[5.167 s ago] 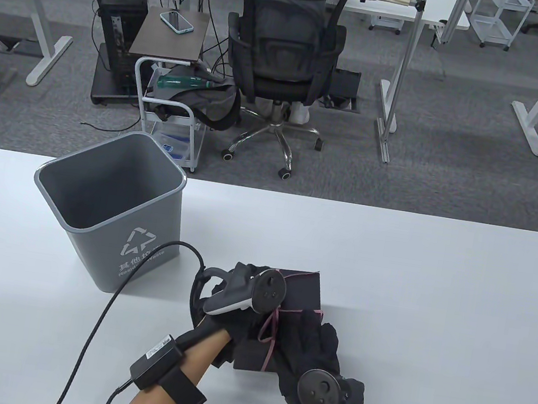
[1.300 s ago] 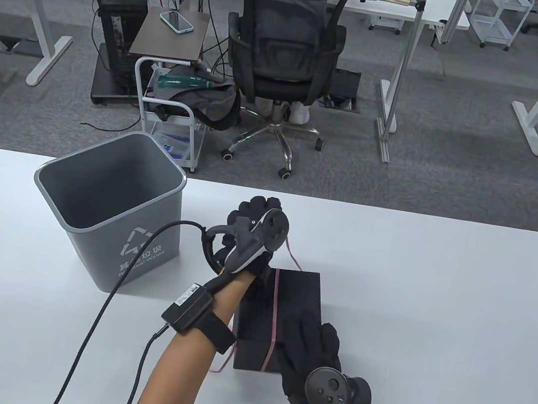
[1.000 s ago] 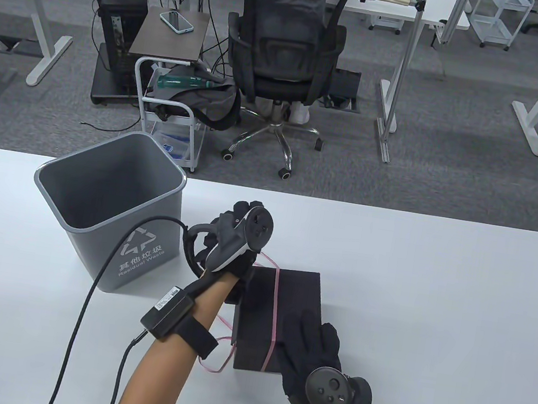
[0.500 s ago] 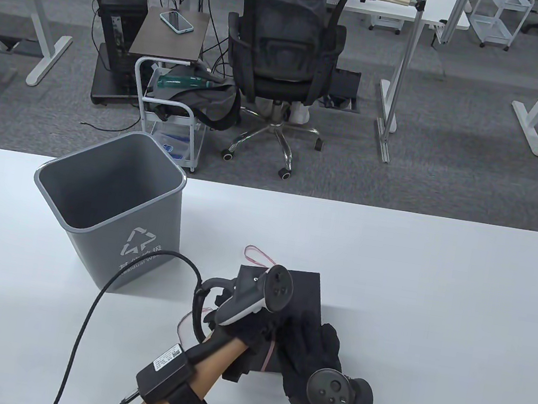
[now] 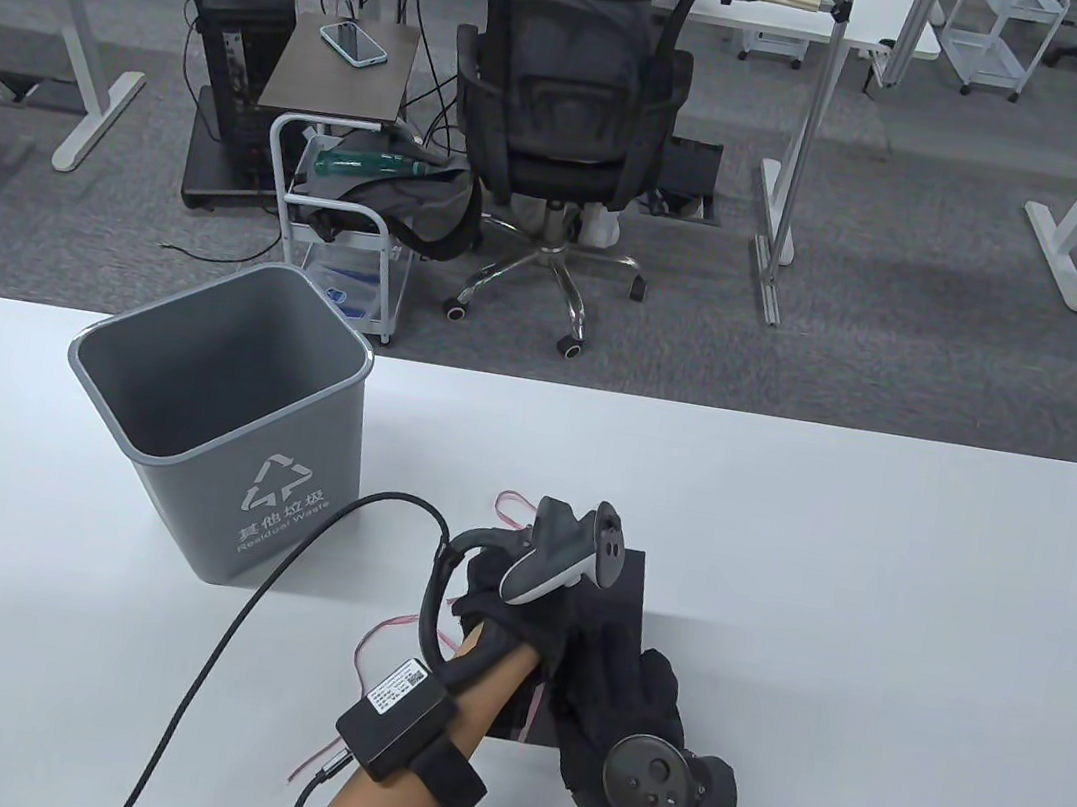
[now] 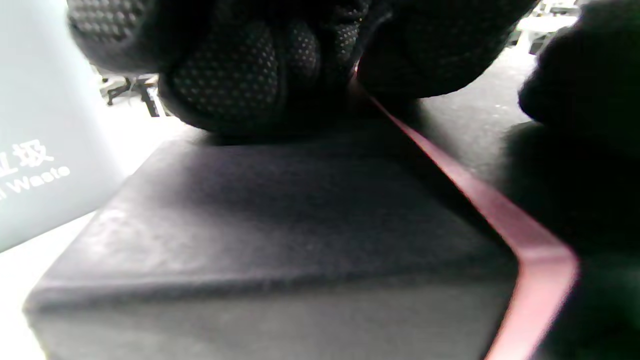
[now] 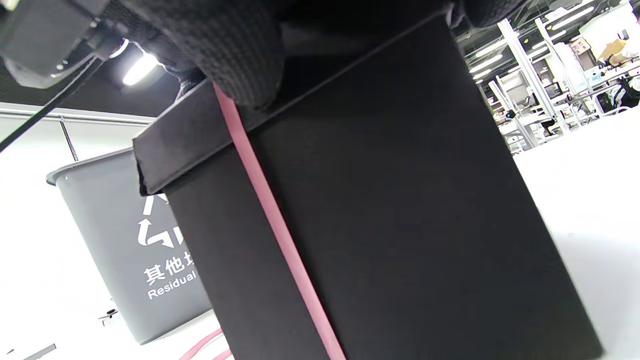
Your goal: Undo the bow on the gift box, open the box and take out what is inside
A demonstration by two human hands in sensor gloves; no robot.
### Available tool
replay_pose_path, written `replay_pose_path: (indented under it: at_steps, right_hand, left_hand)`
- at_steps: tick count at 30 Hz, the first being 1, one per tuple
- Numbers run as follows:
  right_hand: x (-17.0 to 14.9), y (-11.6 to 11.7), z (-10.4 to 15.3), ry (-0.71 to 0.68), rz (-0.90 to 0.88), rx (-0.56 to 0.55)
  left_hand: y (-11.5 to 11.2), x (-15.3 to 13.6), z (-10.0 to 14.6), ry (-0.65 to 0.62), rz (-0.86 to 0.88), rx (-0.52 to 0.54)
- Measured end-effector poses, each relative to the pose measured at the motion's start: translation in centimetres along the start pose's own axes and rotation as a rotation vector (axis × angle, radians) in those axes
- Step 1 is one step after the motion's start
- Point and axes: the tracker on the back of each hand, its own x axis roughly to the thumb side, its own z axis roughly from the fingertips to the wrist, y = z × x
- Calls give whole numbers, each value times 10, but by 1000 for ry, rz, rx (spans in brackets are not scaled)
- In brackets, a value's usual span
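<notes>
The bow is already undone, so the step in hand, as I judge it, is clearing the pink ribbon (image 6: 505,220) off the black gift box (image 5: 623,593) so the lid can lift. To do that well, the strand that runs over the lid should be drawn sideways toward a lid edge and slipped off, not pulled straight up against the band down the box's near side, which would drag the box along the worktop (image 5: 874,595). The steadying hand ought to bear on the lower wall, because pressing on the lid would pin the ribbon under it.

The box sits a little toward the near edge of the worktop, about midway between its left and right edges, with the grey waste bin (image 5: 219,411) at the far-left part. Loose ribbon ends trail on the worktop beyond the box's far-left corner and off its near-left side.

The left hand (image 5: 507,611) lies on top of the lid, its fingers (image 6: 235,75) curled down onto it right where the ribbon crosses. Its grip looks narrow and closed on the ribbon, though the wrist view is too dark and close to be sure it is a true pinch. The right hand (image 5: 624,710) rests over the near-right part of the box, with a fingertip (image 7: 230,55) pressing the ribbon against the lid's rim. Its grip is relaxed and flat, enclosing nothing.
</notes>
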Motion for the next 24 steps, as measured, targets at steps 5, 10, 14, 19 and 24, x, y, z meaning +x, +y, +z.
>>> replay_pose_path:
  at_steps: [5, 10, 14, 19, 24]
  right_hand:
    - [-4, 1, -2, 5, -27, 25]
    - [-7, 1, 0, -7, -66, 32]
    - [-7, 1, 0, -6, -64, 29]
    - [-6, 2, 1, -18, -73, 32]
    - [-5, 2, 1, -12, -56, 20]
  left_hand:
    - [-4, 5, -1, 3, -10, 87]
    - [2, -15, 3, -94, 256, 72]
    - [8, -31, 6, -119, 316, 60]
    - [18, -37, 16, -141, 342, 85]
    - [38, -44, 28, -181, 423, 78]
